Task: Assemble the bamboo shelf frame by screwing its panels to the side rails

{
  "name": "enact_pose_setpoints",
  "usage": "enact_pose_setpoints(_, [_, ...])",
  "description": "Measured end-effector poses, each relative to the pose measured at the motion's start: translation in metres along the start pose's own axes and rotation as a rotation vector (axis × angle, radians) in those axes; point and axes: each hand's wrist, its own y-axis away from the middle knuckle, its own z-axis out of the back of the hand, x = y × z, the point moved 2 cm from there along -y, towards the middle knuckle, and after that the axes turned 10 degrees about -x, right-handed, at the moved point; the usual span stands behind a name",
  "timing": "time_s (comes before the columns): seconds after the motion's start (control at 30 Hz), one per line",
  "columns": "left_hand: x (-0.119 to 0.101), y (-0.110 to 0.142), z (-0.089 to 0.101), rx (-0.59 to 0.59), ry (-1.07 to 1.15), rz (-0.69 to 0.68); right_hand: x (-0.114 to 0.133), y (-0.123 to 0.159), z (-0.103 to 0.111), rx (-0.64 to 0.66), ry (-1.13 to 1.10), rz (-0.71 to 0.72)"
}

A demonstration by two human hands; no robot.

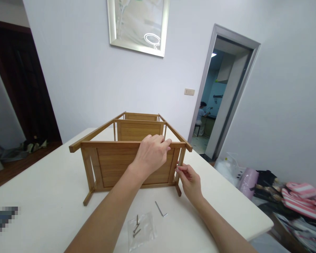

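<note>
A light wooden rack (113, 160) of slatted panels and rails lies on its side on a white table (42, 196). My left hand (151, 153) rests over its near top rail, fingers curled round the rail. My right hand (189, 179) is lower, at the rack's near right upright, with thumb and fingers pinched against the wood; whatever is between them is too small to make out. In front of the rack lie a metal hex key (161, 208) and a clear plastic bag (142, 230) holding a few screws.
The table's right edge falls off near a heap of bags and clothes (287, 196) on the floor. A doorway (221, 98) at the back right shows another person in the far room. A framed picture (138, 24) hangs on the wall; a dark door (21, 84) stands left.
</note>
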Motion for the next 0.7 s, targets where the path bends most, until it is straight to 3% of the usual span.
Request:
enact_pose_setpoints(0.3, [-0.002,0.000,-0.002,0.033,0.024,-0.003,0.011,0.000,0.002,-0.011,0.022,0.037])
enact_pose_setpoints(0.5, [-0.002,0.002,0.001,0.032,0.051,-0.003,0.030,0.006,0.011,-0.201,0.247,0.328])
enact_pose_setpoints(0.7, [0.004,0.008,0.001,-0.125,0.321,0.035,0.064,0.005,0.000,-0.143,0.205,0.476])
